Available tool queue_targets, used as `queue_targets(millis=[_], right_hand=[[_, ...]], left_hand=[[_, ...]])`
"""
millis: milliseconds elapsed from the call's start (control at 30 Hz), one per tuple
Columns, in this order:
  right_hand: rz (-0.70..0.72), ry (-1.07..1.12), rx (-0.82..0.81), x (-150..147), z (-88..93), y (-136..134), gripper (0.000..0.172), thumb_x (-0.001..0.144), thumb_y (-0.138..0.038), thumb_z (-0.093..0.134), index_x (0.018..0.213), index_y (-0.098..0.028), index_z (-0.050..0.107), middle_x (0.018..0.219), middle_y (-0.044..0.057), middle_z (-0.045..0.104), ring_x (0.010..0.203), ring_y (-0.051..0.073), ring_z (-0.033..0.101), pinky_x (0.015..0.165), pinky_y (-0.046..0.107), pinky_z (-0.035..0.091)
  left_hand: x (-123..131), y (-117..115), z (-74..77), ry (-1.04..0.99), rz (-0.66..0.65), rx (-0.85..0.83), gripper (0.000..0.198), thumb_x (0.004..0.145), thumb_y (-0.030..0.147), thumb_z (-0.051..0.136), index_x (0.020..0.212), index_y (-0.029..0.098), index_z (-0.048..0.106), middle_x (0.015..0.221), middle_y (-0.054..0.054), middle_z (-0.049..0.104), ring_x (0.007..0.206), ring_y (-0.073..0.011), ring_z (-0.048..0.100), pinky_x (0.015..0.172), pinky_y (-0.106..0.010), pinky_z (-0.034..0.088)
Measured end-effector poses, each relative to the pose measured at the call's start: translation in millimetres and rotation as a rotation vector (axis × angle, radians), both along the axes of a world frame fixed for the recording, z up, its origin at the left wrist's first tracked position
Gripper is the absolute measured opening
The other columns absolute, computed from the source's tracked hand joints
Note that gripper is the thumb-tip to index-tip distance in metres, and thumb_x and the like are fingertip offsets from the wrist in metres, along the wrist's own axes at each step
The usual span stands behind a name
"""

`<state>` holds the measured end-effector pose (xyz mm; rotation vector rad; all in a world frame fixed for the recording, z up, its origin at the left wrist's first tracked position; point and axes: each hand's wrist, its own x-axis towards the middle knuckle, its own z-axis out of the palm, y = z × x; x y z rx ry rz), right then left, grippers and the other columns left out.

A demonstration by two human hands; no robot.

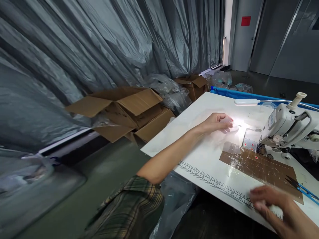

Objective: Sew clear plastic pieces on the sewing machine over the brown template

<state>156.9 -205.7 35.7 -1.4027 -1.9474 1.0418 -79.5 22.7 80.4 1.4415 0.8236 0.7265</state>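
Observation:
My left hand (219, 121) reaches across the white sewing table (199, 109), fingers curled down on a small pale piece under the bright lamp glare; what it holds is washed out. My right hand (276, 202) hovers blurred over the table's near edge by the printed ruler (219, 184), fingers smeared by motion. A white sewing machine (286, 124) stands at the right, with a brown taped patch (261, 167) in front of it.
Blue-handled snips (304, 191) lie on the brown patch at the right. Open cardboard boxes (129, 109) and clear plastic bags (169, 89) sit on the floor to the left, before a grey plastic sheet wall. A lamp arm (249, 102) hangs over the table.

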Motion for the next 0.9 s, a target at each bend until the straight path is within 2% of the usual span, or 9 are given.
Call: queue_targets(millis=[67,133,167,233,333,400,533,700,900], right_hand=[[-0.069,0.001,0.189,-13,9.3,40,0.041,0.092,-0.05,0.055,0.124,-0.026,0.067,0.125,0.013,0.066,0.11,0.028,0.065,0.096,0.047,0.054],[-0.144,-0.01,0.334,-30,11.4,80,0.056,0.091,-0.057,0.053,0.136,-0.024,0.056,0.139,0.015,0.056,0.134,0.033,0.048,0.112,0.06,0.036],[-0.184,-0.005,0.37,-39,9.8,100,0.064,0.089,-0.06,0.053,0.14,-0.022,0.051,0.144,0.016,0.051,0.141,0.033,0.038,0.115,0.062,0.029],[-0.264,0.066,0.379,-56,3.3,135,0.075,0.086,-0.064,0.054,0.146,-0.019,0.043,0.15,0.017,0.043,0.146,0.033,0.028,0.117,0.061,0.026],[-0.427,0.306,0.252,-70,-9.1,175,0.073,0.085,-0.069,0.05,0.136,-0.017,0.052,0.135,0.018,0.057,0.131,0.032,0.049,0.108,0.054,0.04],[-0.462,0.444,0.211,-73,-16.1,194,0.065,0.082,-0.07,0.051,0.113,-0.015,0.064,0.112,0.016,0.068,0.109,0.029,0.061,0.095,0.047,0.049],[-0.501,0.581,0.269,-73,-24.2,212,0.047,0.076,-0.065,0.06,0.074,-0.018,0.06,0.077,0.006,0.066,0.077,0.019,0.059,0.074,0.034,0.05],[-0.568,0.627,0.293,-73,-24.8,215,0.038,0.074,-0.057,0.063,0.073,-0.019,0.059,0.076,0.003,0.064,0.076,0.018,0.057,0.076,0.032,0.048],[-0.551,0.692,0.227,-74,-21.3,212,0.038,0.072,-0.057,0.066,0.072,-0.019,0.059,0.076,0.003,0.063,0.073,0.016,0.056,0.071,0.03,0.048]], left_hand=[[6,-4,2.5,-0.021,-0.065,-0.035,0.04,0.064,0.03,0.088,0.092,0.011,0.067,0.077,-0.002,0.07,0.066,-0.0106,0.065,0.064,-0.024,0.053],[11,-5,4.2,-0.019,-0.088,-0.044,0.043,0.062,0.031,0.089,0.093,0.012,0.068,0.078,-0.003,0.07,0.068,-0.0108,0.065,0.066,-0.024,0.052],[12,-4,4.7,-0.016,-0.086,-0.038,0.044,0.062,0.031,0.089,0.095,0.012,0.068,0.079,-0.003,0.07,0.069,-0.011,0.065,0.067,-0.024,0.052],[13,2,4.8,-0.014,-0.061,-0.017,0.045,0.062,0.032,0.089,0.096,0.012,0.069,0.078,-0.003,0.07,0.071,-0.0115,0.064,0.068,-0.025,0.051],[13,13,2.1,-0.031,-0.003,0.007,0.047,0.058,0.034,0.091,0.094,0.011,0.07,0.074,-0.002,0.068,0.069,-0.0116,0.062,0.067,-0.025,0.049],[13,21,-1.4,-0.068,0.042,0.014,0.049,0.054,0.034,0.092,0.091,0.011,0.07,0.074,-0.001,0.068,0.07,-0.0118,0.062,0.068,-0.025,0.048],[14,30,-10.0,-0.133,0.132,0.008,0.05,0.052,0.029,0.091,0.093,0.012,0.069,0.074,0.0,0.067,0.071,-0.0116,0.061,0.07,-0.024,0.047],[15,36,-17.4,-0.141,0.16,-0.014,0.047,0.056,0.022,0.086,0.099,0.013,0.068,0.08,0.0,0.068,0.073,-0.0107,0.061,0.072,-0.024,0.046],[14,34,-15.3,-0.147,0.171,0.002,0.048,0.059,0.024,0.084,0.103,0.013,0.067,0.08,-0.001,0.068,0.073,-0.0118,0.062,0.073,-0.026,0.047]])
